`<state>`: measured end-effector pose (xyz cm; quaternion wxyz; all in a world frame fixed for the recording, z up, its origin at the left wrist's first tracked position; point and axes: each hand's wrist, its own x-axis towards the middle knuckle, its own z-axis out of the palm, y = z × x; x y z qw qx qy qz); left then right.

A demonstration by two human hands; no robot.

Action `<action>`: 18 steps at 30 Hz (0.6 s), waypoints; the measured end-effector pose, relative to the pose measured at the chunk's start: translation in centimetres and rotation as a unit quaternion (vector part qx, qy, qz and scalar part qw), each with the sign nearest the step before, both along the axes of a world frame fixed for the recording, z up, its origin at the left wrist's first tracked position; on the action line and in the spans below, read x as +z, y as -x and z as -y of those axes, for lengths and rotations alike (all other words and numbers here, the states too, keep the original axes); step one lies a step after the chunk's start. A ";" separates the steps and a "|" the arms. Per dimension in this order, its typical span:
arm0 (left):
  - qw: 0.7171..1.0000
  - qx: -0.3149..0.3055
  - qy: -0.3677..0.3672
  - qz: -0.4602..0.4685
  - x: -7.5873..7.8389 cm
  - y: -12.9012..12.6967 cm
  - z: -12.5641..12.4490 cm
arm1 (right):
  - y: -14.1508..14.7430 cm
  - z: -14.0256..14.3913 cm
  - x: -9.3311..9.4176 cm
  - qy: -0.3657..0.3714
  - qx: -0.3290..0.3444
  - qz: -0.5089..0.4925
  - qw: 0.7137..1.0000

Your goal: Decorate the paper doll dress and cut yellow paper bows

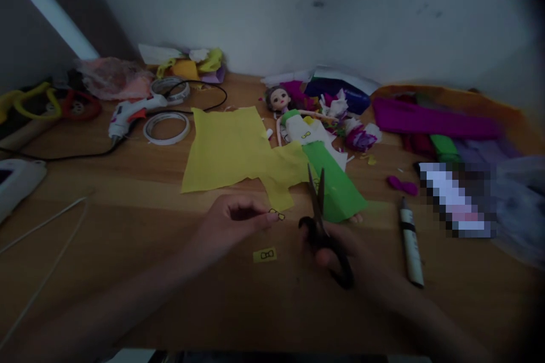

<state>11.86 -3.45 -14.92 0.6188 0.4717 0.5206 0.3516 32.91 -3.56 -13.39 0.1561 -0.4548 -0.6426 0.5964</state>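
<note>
Between thumb and fingertips, my left hand pinches a small yellow bow cutout outlined in black. My right hand grips black-handled scissors, their blades slightly apart and pointing away from me, right of the cutout. On the table below lies a yellow rectangle with a drawn bow. Beyond my hands spreads a large, irregularly cut yellow sheet. A dark-haired doll in a white and green outfit lies behind the scissors, with a small yellow bow on its front; its green skirt reaches toward my right hand.
To the right are a marker, a magenta bow, a pixelated object and folded coloured material. A glue gun, its black cord and tape rolls lie left. Paper flowers sit beside the doll.
</note>
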 end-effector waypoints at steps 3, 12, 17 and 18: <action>1.000 0.005 0.008 -0.009 -0.1 -0.2 0.3 | 0.3 -0.1 -0.6 -0.051 -0.086 0.021 0.995; 0.998 -0.051 0.016 -0.021 -1.1 -1.1 1.3 | 1.0 -0.2 -1.5 -0.012 -0.098 -0.003 0.995; 0.994 -0.082 -0.031 -0.061 -1.8 -1.1 1.4 | 1.0 0.1 -1.8 -0.051 -0.093 0.013 0.994; 0.993 -0.090 -0.046 -0.069 -1.9 -1.1 1.4 | 0.8 -0.1 -1.6 -0.063 -0.092 0.021 0.994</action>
